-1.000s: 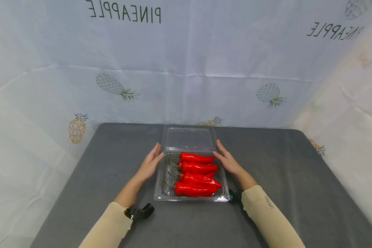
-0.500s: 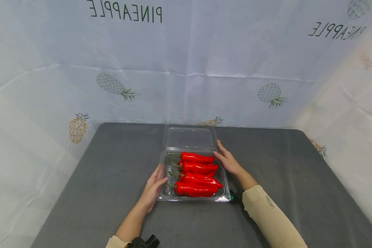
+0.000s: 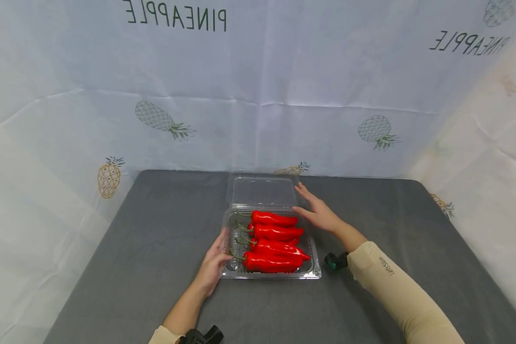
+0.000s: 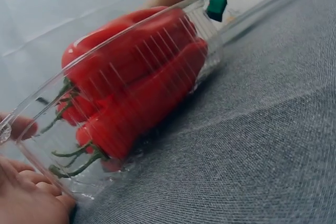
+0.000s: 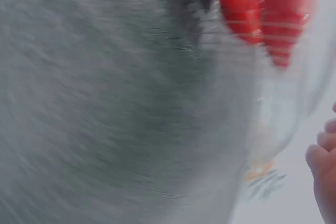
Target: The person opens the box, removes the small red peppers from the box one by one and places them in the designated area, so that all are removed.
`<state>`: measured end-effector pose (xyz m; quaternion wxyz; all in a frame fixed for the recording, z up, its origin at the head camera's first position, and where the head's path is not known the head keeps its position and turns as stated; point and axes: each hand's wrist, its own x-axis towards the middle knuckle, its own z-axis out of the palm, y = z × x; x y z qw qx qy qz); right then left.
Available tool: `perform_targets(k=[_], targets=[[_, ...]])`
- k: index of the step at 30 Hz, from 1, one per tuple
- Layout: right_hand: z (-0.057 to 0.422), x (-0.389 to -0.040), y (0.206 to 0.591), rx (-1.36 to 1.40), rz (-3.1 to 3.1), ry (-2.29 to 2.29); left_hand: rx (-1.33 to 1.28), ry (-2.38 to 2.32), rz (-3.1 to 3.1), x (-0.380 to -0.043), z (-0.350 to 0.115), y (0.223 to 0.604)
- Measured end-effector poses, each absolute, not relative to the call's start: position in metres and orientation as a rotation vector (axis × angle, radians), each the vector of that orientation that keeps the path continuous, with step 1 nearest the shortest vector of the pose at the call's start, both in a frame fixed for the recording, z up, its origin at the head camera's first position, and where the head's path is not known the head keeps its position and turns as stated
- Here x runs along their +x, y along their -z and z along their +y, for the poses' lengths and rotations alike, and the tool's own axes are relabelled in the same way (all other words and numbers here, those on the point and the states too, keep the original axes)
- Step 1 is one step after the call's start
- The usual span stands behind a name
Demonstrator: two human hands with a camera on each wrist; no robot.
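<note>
A clear plastic clamshell container point(image 3: 271, 276) lies on the table with its lid point(image 3: 262, 191) folded back away from me. Several long red peppers point(image 3: 276, 262) lie side by side in its base, green stems point(image 4: 84, 166) pointing left. My left hand point(image 3: 209, 268) grips the left side of the base, thumb at the rim and fingers along the outer wall. At the hinge's right end my right hand point(image 3: 322, 216) reaches toward the lid with fingers straight, fingertips right at its edge. The right wrist view is blurred, with part of that hand at its border.
The container stands on a grey cloth-covered table point(image 3: 370, 224). Behind it hangs a pale curtain point(image 3: 258, 129) printed with pineapples, close to the table's far edge. Dark straps with camera mounts point(image 3: 336, 261) sit at the wrists.
My left hand has come nearer along the container's left side and now grips it. My right hand has left the right side and moved up and away toward the lid.
</note>
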<state>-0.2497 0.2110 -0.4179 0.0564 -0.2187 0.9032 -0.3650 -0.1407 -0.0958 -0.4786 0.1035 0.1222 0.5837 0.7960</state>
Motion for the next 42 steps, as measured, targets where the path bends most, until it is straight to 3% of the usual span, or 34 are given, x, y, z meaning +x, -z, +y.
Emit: perform_targets(k=[7,16,42], targets=[[0.189,-0.249,0.383,-0.924,2.595,0.768,0.383,-2.319,1.758,-0.141,-0.096,0.480],[0.163,-0.249,0.374,-1.100,2.442,0.557,0.376,-2.298,1.777,-0.141,-0.098,0.479],[0.146,-0.263,0.387,-1.166,2.387,0.473,0.338,-2.281,1.796,-0.142,-0.098,0.483]])
